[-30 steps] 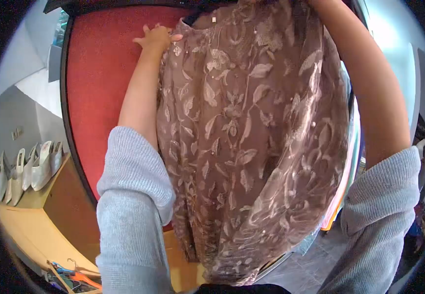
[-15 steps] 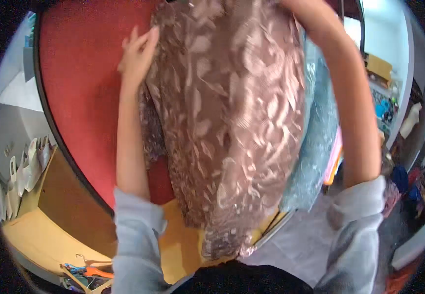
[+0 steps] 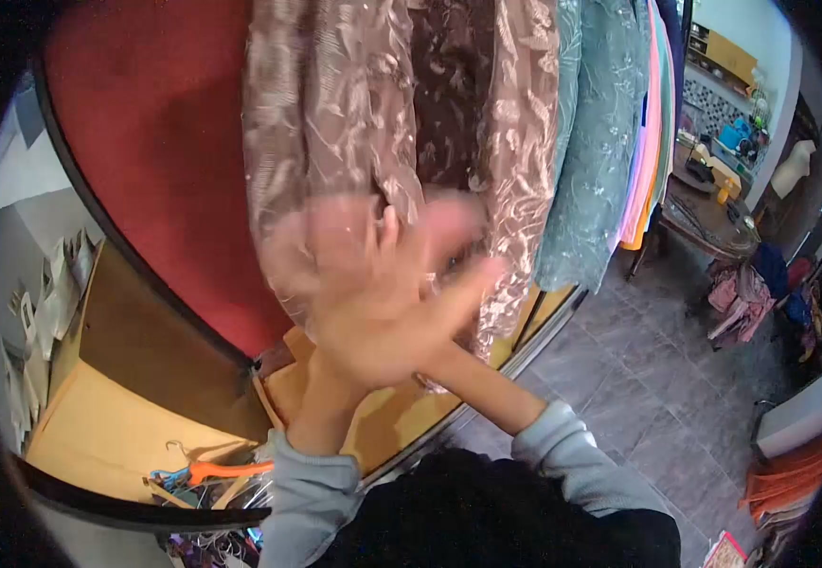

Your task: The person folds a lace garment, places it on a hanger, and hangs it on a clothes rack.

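Note:
A dusty-pink brocade garment (image 3: 335, 114) with a shiny leaf pattern hangs in front of me, a darker strip showing down its middle. Both hands are at its lower part, crossed over each other and smeared by motion. My left hand (image 3: 368, 327) is in front, fingers spread towards the upper right, with nothing visible in it. Behind it is my right hand (image 3: 312, 251), reaching across from the right; its fingers are mostly hidden and blurred. The hem shows just below the hands.
Beside it hang a pale blue garment (image 3: 596, 161) and several bright ones. A red panel (image 3: 146, 142) stands at left. Below lies a yellow shelf board (image 3: 136, 426) with an orange hanger (image 3: 226, 469). White bags (image 3: 56, 303), a table (image 3: 709, 218) and tiled floor (image 3: 610, 379) surround this.
Both hands have come down from high at the garment's sides and now cross in front of its lower part. The view has shifted, showing more floor and the table at right.

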{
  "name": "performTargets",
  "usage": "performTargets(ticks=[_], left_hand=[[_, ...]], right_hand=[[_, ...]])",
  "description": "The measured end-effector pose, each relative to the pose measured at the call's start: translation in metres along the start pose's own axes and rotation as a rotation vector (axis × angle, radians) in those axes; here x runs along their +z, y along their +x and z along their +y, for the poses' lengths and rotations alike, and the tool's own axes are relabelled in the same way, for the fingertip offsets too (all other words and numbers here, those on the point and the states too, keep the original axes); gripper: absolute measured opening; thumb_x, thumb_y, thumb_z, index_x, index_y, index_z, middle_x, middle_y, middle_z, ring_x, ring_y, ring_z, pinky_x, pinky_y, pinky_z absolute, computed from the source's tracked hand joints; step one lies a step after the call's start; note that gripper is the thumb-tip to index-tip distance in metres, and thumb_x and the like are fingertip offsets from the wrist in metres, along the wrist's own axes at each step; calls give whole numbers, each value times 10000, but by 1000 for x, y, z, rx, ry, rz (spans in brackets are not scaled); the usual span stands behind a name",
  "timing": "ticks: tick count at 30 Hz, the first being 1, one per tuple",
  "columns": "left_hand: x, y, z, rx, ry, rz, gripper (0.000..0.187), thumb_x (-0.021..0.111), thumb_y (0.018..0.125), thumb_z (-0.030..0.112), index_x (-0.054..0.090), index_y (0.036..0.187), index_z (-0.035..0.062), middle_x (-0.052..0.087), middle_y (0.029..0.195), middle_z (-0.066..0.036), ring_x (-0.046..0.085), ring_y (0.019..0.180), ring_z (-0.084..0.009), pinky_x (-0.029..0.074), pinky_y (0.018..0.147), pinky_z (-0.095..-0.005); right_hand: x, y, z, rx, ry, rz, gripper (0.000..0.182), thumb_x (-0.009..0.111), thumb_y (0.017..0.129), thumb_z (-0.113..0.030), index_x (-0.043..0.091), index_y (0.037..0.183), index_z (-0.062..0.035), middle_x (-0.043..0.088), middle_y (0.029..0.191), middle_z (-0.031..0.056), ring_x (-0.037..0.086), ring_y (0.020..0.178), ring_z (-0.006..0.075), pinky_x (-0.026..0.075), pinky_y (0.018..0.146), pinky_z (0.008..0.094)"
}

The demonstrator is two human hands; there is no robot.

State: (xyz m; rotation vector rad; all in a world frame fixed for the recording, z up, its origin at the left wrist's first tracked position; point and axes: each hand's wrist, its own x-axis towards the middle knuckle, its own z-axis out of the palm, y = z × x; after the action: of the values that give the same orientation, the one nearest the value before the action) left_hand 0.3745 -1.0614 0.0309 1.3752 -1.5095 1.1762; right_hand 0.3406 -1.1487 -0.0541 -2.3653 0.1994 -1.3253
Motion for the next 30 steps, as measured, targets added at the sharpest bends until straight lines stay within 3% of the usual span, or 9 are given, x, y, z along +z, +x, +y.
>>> performTargets(ticks=[3,6,8,12,20,23,27,28,30], left_hand=[[49,21,8,233,-395,-116,209,709,678,160,702,881,110,542,1274,-51,441,1215,-319,303,1020,-465],[107,17,-15,-141,-865,-170,147,638,793,90,694,928,75,460,1344,-141,374,1282,-332,273,1058,-424],[150,-2,-42,-310,-1004,-191,209,619,845,188,661,1025,92,432,1355,-180,353,1296,-294,255,1068,-404],[176,-24,-84,-740,-1335,-213,186,665,807,208,679,969,117,291,1442,-181,275,1338,-301,252,1071,-427],[175,-35,-72,-522,-958,50,199,738,721,193,689,879,82,238,1466,-175,322,1309,-350,300,1050,-425],[204,-50,-81,-331,-529,13,329,737,738,324,666,937,72,640,898,-69,597,823,-210,445,802,-342],[160,-21,-80,-464,-836,-604,617,405,952,369,212,1398,-11,223,1470,-98,219,1341,-227,157,1130,-374],[162,-16,-71,-119,-432,16,619,697,773,418,528,1157,-38,590,1119,-135,546,1037,-231,423,901,-344],[161,-15,-62,-453,-755,-98,613,727,744,401,545,1138,-32,609,1072,-142,573,984,-218,447,868,-336]], right_hand=[[8,-15,16,-133,233,-68,450,589,819,-231,506,1221,-47,462,1222,176,459,1104,309,362,910,441],[-19,-11,63,-27,360,-517,364,556,678,-71,642,1027,-13,601,1128,183,564,1065,252,422,924,367],[-31,-5,100,-44,501,-80,219,516,661,-19,695,788,-11,663,991,119,594,951,188,453,821,301],[-91,-1,175,365,385,627,197,520,835,-93,665,951,-28,631,872,7,530,785,92,414,743,229],[-49,-6,159,556,-64,446,742,709,714,-486,527,1177,65,519,1151,335,541,1068,396,421,917,380],[-25,-17,164,424,-188,396,418,712,749,-363,668,873,34,331,1362,304,376,1237,425,342,1008,403],[-27,-65,121,17,-235,219,196,623,843,-194,683,833,-8,289,1453,143,242,1338,391,237,1040,532],[-31,-72,114,29,-320,272,219,605,856,-169,653,817,41,300,1448,147,263,1335,372,312,1019,455],[-19,-88,141,537,416,328,280,511,909,-188,641,925,60,277,1454,167,217,1363,286,228,1060,428]])
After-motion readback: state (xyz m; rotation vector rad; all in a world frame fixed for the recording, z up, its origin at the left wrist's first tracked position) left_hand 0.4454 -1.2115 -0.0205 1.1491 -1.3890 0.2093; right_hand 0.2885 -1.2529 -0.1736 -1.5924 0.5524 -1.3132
